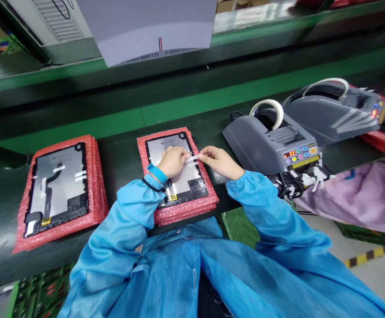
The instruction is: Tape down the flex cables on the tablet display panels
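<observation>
A tablet screen panel (pixel 183 182), grey backed with a black frame, lies face down on a stack of red bubble-wrap sheets (pixel 209 201). Over its upper right part, a short strip of white tape (pixel 193 158) spans the gap between my hands. My left hand (pixel 173 161), with a blue wristband, rests over the panel, fingers closed at the strip's left end. At the panel's right edge, the thumb and fingers of my right hand (pixel 223 163) pinch the other end. My left hand hides the panel's middle.
To the left, another tablet screen panel (pixel 62 185) with white tape pieces lies on its own red bubble-wrap stack (pixel 96 190). Two grey tape dispensers (pixel 258 141) (pixel 331 115) stand at right. A co-worker's pink sleeve (pixel 361 194) reaches in beyond them. Green crates (pixel 240 227) sit below the bench.
</observation>
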A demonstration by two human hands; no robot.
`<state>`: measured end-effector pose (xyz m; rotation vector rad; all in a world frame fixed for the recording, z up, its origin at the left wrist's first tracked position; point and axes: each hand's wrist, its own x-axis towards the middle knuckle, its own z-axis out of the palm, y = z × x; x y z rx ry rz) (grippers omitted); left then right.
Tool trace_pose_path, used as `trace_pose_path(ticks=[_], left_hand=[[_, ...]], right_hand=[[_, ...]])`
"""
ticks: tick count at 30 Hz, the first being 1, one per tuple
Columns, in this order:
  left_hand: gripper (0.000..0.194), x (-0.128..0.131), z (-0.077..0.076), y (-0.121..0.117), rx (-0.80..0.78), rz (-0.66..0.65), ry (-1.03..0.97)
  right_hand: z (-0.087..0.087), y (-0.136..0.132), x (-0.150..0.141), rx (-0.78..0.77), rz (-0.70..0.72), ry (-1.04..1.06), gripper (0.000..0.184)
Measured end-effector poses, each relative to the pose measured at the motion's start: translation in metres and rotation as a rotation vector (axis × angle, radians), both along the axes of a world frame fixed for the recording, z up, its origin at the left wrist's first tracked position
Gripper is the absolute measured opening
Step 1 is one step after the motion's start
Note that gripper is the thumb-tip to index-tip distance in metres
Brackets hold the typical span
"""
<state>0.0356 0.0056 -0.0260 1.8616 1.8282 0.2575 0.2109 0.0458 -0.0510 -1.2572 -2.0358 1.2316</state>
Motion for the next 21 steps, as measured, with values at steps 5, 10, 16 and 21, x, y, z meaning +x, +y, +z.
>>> trace_pose_path(ticks=[5, 10, 16, 21], left_hand=[[0.026, 0.005, -0.004, 0.001, -0.028, 0.042, 0.076], [0.028, 0.011, -0.019, 0.002, 0.052, 0.089, 0.160], [0.028, 0.011, -0.024, 0.000, 0.092, 0.073, 0.150], [0.026, 0.011, -0.024, -0.002, 0.127, 0.062, 0.136]], right_hand=[[-0.014, 0.006, -0.008, 0.101, 0.030, -0.033, 0.009], [-0.019, 0.010, -0.013, 0.165, 0.003, -0.107, 0.009], [-0.016, 0.009, -0.014, 0.125, 0.009, -0.161, 0.011], [-0.016, 0.010, -0.014, 0.134, 0.026, -0.141, 0.012]])
